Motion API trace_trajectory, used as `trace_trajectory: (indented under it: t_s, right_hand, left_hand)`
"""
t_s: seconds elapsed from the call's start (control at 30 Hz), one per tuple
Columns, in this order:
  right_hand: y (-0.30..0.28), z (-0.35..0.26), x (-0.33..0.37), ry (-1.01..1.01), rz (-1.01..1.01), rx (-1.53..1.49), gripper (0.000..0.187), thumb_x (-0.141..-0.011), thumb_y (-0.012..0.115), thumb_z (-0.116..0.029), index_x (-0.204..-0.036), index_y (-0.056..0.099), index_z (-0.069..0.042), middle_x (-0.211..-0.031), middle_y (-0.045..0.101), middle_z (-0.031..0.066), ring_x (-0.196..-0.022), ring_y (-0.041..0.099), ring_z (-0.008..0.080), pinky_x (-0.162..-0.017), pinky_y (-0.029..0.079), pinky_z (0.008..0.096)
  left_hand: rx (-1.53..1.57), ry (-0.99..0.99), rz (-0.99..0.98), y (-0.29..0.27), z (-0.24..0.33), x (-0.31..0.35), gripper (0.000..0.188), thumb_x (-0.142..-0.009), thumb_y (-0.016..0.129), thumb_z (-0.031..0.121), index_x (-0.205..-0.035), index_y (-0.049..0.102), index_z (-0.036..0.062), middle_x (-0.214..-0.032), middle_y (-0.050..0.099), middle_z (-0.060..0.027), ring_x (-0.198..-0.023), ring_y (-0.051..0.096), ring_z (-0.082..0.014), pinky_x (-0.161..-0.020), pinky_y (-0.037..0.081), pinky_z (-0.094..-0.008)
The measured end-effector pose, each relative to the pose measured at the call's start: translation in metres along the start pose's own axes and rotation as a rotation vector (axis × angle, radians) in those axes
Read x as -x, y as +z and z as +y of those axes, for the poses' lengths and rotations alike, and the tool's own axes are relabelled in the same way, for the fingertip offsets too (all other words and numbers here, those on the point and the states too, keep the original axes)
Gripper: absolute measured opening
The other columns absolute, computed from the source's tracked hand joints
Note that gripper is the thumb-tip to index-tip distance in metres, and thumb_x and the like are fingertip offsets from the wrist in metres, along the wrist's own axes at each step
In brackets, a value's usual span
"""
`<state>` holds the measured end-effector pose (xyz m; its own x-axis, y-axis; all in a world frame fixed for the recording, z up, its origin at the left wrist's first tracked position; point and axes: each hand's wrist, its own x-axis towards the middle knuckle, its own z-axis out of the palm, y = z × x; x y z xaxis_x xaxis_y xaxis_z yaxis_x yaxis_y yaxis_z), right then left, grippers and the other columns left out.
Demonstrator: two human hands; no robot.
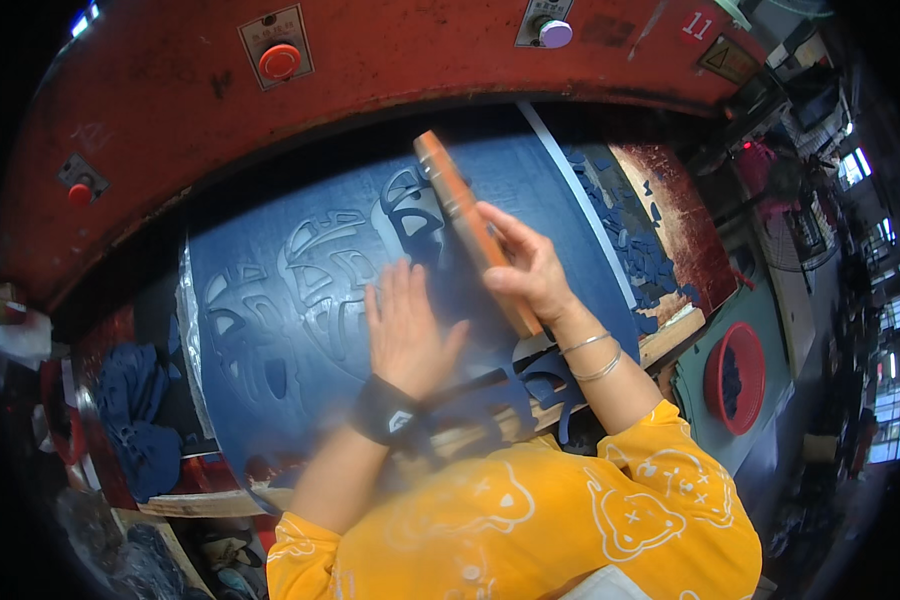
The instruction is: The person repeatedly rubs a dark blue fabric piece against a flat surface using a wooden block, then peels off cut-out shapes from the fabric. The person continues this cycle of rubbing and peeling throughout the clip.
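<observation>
A dark blue sheet (370, 290) spreads under the red press, with several cut outlines and openings across it. My left hand (407, 330) lies flat on this sheet with its fingers stretched out, holding nothing; a black band circles the wrist. In my right hand (530, 265) is a long orange cutting die (470, 215), gripped near its middle and tilted up on edge over the sheet's right part. Its broad face is mostly turned away and blurred. Just left of the die, a cut shape (410, 205) in the sheet shows dark gaps.
The press beam (390, 60) crosses the far side, bearing a red button (280, 62) and a pale purple one (555, 34). Blue scraps (630, 240) lie to the right. A red basket (762, 385) holds dark pieces. Crumpled blue sheet (135, 410) hangs at the left.
</observation>
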<state>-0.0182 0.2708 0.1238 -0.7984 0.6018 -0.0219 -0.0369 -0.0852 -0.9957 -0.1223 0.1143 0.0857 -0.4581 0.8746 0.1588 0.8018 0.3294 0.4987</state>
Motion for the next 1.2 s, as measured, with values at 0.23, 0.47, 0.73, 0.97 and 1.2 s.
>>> trace_trajectory:
  t_s: [0.23, 0.47, 0.73, 0.97, 1.2]
  right_hand:
    - [-0.051, -0.010, 0.000, -0.025, 0.072, -0.277, 0.078, -0.076, 0.068, -0.026, -0.141, 0.038, 0.004, -0.119, 0.058, 0.0102, -0.098, 0.059, 0.0132, -0.085, 0.049, 0.0244]
    - [-0.078, -0.022, 0.016, -0.142, 0.127, 1.028, 0.072, -0.060, 0.078, -0.026, -0.128, 0.060, -0.010, -0.143, 0.041, 0.0243, -0.132, 0.041, 0.0357, -0.110, 0.032, 0.0393]
    - [-0.058, -0.011, 0.019, -0.133, -0.008, 1.362, 0.067, -0.065, 0.074, -0.033, -0.128, 0.056, -0.020, -0.143, 0.039, 0.0224, -0.131, 0.027, 0.0531, -0.108, 0.025, 0.0549]
    - [-0.058, 0.002, 0.059, -0.553, 0.218, 1.312, 0.049, -0.078, 0.071, -0.027, -0.122, 0.059, -0.011, -0.133, 0.047, 0.0179, -0.132, 0.034, 0.0405, -0.105, 0.026, 0.0516]
    - [-0.070, 0.035, 0.054, -0.696, 0.375, 1.163, 0.035, -0.079, 0.068, -0.023, -0.111, 0.064, -0.008, -0.117, 0.058, 0.0140, -0.121, 0.047, 0.0377, -0.101, 0.035, 0.0453]
  left_hand:
    - [0.017, -0.009, 0.058, 0.002, 0.001, 0.005, 0.078, -0.077, 0.071, 0.031, -0.135, 0.037, -0.0078, -0.143, 0.036, -0.0274, -0.138, 0.026, -0.0422, -0.114, 0.017, -0.0551]
    - [0.003, 0.189, -0.030, 0.000, 0.003, 0.005, 0.067, -0.078, 0.071, 0.036, -0.137, 0.046, 0.0131, -0.141, 0.044, -0.0155, -0.134, 0.036, -0.0349, -0.112, 0.019, -0.0565]
    - [0.092, 0.176, -0.008, -0.005, 0.006, 0.005, 0.057, -0.078, 0.071, 0.033, -0.128, 0.056, 0.0111, -0.139, 0.046, -0.0171, -0.133, 0.037, -0.0362, -0.112, 0.019, -0.0562]
    - [0.566, 0.047, 0.050, -0.042, -0.003, 0.043, 0.034, -0.079, 0.069, 0.015, -0.111, 0.063, 0.0051, -0.117, 0.060, -0.0176, -0.107, 0.059, -0.0341, -0.091, 0.047, -0.0411]
    - [0.618, -0.404, 0.041, -0.049, -0.005, 0.165, 0.016, -0.087, 0.063, 0.008, -0.073, 0.057, 0.0020, -0.062, 0.053, 0.0008, -0.056, 0.047, -0.0059, -0.052, 0.037, -0.0216]
